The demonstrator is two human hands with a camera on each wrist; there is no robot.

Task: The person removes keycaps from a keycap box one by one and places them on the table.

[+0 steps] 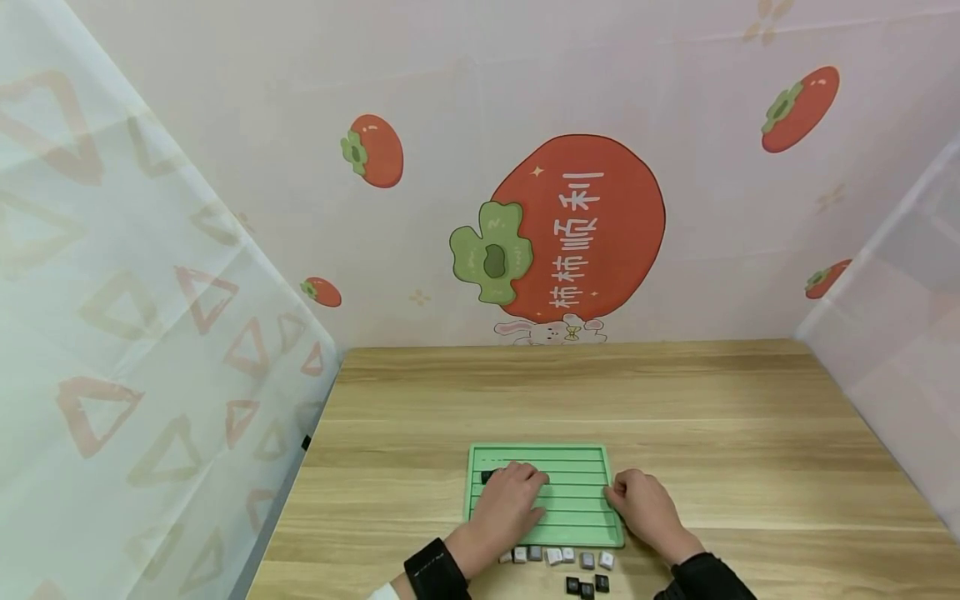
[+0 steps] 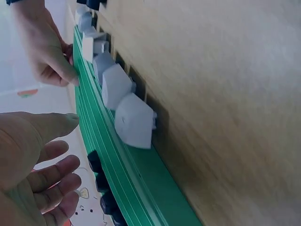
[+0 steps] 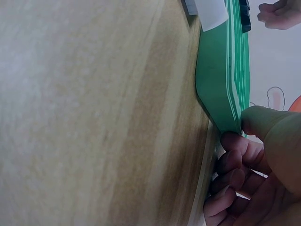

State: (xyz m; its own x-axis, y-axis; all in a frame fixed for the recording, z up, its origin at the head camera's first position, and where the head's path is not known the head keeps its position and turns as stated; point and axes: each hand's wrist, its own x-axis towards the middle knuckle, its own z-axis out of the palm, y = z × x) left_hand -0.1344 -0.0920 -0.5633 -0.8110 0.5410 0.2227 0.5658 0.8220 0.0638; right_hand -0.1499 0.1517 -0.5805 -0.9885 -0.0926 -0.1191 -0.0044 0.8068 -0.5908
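A green ridged tray (image 1: 573,500) lies on the wooden table. My left hand (image 1: 506,508) hovers over its left half, fingers relaxed and apart from the thumb, with nothing between them in the left wrist view. Beside those fingers several black keycaps (image 2: 108,201) stand in a row on the tray; in the head view the hand hides most of them. At the tray's right edge, my right hand (image 1: 647,510) pinches the rim between thumb and curled index finger, as the right wrist view shows.
Along the tray's near side runs a row of white and grey keycaps (image 1: 587,561). Several black keycaps (image 1: 572,586) lie nearer the table's front. A backdrop (image 1: 420,250) with printed persimmons rises behind the table (image 1: 405,408), and patterned sheets hang at both sides.
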